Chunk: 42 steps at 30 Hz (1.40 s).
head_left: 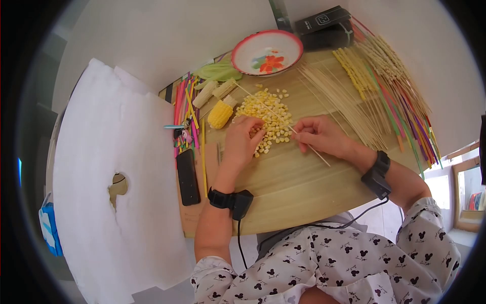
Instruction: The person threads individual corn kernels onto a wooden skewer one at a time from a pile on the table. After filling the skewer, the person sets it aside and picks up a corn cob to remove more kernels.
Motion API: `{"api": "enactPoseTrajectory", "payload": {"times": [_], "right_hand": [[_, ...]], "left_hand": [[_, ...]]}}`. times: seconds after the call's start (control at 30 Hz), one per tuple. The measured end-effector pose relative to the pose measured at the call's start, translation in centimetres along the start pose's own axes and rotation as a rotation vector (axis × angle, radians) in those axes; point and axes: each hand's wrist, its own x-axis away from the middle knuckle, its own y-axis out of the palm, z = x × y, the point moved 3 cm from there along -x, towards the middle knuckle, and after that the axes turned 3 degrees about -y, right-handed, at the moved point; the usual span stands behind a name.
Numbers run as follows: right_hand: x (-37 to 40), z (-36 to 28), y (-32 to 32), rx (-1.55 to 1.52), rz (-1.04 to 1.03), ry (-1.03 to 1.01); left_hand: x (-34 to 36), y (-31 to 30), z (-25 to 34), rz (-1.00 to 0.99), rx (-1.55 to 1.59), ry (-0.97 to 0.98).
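A loose pile of yellow corn kernels (272, 117) lies on the wooden table. My left hand (244, 138) rests at the pile's near left edge, its fingers and thumb curled around a few kernels. Pinched between the thumb and fingers of my right hand (324, 135) is a thin wooden skewer (316, 153), which slants up and left across the pile. No kernel can be made out on it. Beyond my left hand lies a partly stripped corn cob (221, 114), with bare cobs (206, 95) behind it.
An enamel bowl (248, 53) with a red rim stands at the back. Bare skewers (349, 101) and sticks threaded with kernels (387, 63) lie on the right. Coloured straws (180, 101), a pen (174, 126) and a black phone (188, 177) are on the left. White foam board (142, 202) borders the table.
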Motion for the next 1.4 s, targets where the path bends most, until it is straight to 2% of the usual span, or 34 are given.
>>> {"api": "enactPoseTrajectory", "payload": {"times": [0.1,0.3,0.43,0.5,0.63,0.73,0.8,0.83,0.9,0.93,1.0,1.1,1.23,1.4], "right_hand": [[-0.2,0.6,0.0,0.026,-0.025,-0.002],[0.0,0.4,0.1,0.02,-0.045,-0.013],[0.1,0.2,0.0,0.002,-0.063,-0.032],[-0.1,1.0,-0.1,0.004,-0.055,-0.048],[-0.2,1.1,0.0,0.021,-0.061,-0.073],[-0.2,1.3,-0.1,0.021,-0.074,-0.089],[-0.1,1.4,-0.1,0.016,-0.07,-0.076],[-0.3,1.3,-0.1,0.014,-0.066,-0.072],[-0.3,1.1,0.1,0.019,-0.075,-0.058],[-0.2,0.9,0.1,0.024,-0.078,-0.041],[0.1,0.0,0.3,0.017,-0.079,-0.028],[0.1,0.2,0.5,0.017,-0.084,-0.004],[0.1,0.8,0.5,0.051,-0.125,-0.026],[0.3,0.6,0.5,0.114,-0.161,-0.03]], "left_hand": [[0.0,-0.2,-0.6,0.005,-0.092,0.014],[0.2,-0.7,-1.1,0.053,0.034,-0.063],[0.2,-1.6,-0.7,0.023,0.094,-0.192],[0.0,-2.1,0.5,-0.08,-0.112,-0.042],[0.4,-1.0,-0.5,-0.128,-0.141,0.033],[0.1,-1.0,-0.9,-0.127,-0.008,-0.08],[-0.1,-1.1,-2.5,-0.098,0.197,-0.261],[-0.3,-1.2,-2.8,-0.089,0.195,-0.263],[-0.5,-1.6,-3.5,-0.015,0.557,-0.336],[-0.5,-1.8,-3.6,-0.006,0.552,-0.338],[-0.5,-2.2,-4.2,0.092,0.744,-0.43],[-0.5,-2.3,-5.3,0.102,0.816,-0.417],[-0.7,-2.5,-6.0,0.11,0.761,-0.446],[-0.7,-2.8,-7.0,0.238,1.013,-0.452]]}}
